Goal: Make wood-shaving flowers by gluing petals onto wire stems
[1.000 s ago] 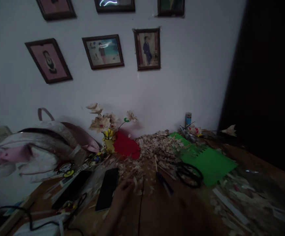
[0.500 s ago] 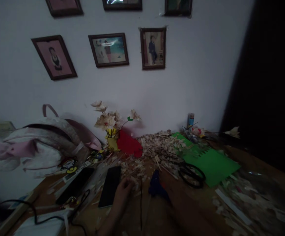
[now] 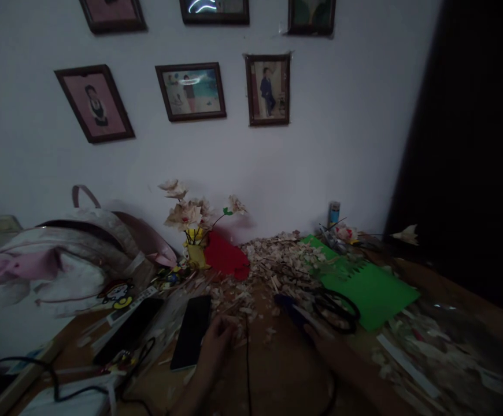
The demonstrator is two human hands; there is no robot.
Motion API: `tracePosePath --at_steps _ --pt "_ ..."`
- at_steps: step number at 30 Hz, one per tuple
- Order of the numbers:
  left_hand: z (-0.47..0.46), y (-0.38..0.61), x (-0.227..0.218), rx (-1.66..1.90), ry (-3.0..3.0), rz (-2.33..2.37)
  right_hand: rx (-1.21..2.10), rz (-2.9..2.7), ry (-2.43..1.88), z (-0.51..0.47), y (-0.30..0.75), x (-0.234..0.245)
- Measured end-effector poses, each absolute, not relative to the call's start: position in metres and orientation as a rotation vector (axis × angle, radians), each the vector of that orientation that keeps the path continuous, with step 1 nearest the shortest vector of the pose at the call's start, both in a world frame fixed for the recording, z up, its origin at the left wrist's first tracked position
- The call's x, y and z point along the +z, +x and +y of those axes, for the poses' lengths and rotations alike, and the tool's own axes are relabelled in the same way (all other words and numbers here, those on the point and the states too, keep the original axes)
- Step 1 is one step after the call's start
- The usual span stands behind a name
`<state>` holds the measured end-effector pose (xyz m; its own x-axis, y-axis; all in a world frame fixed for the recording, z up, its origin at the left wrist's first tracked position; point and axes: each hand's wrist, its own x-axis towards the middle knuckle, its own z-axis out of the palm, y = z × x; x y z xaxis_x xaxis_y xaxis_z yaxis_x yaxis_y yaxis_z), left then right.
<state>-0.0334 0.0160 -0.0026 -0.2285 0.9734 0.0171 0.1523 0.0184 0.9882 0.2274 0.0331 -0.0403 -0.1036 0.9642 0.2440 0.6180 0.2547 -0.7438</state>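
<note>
Right hand [image 3: 326,345] now lowered against blue tool [image 3: 292,314], grip unclear; left hand [image 3: 219,341] curled, empty, beside black phone [image 3: 191,332]; can label [image 3: 333,214] too dark to read.

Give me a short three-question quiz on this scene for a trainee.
1. True or false: the left hand is beside a black smartphone.

2. Which thing is the right hand nearest to?
A) the dark blue tool
B) the backpack
C) the framed photo

3. Fill in the blank: the yellow vase holding pale flowers stands beside a sheet of ____ paper.

Key: 1 true; 2 A; 3 red, the red paper.
</note>
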Motion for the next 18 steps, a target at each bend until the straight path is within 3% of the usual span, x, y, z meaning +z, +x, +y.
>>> tracePosePath --at_steps 18 --pt "0.018 -0.032 -0.007 1.320 1.259 1.434 0.625 -1.691 -1.609 0.029 0.221 -0.041"
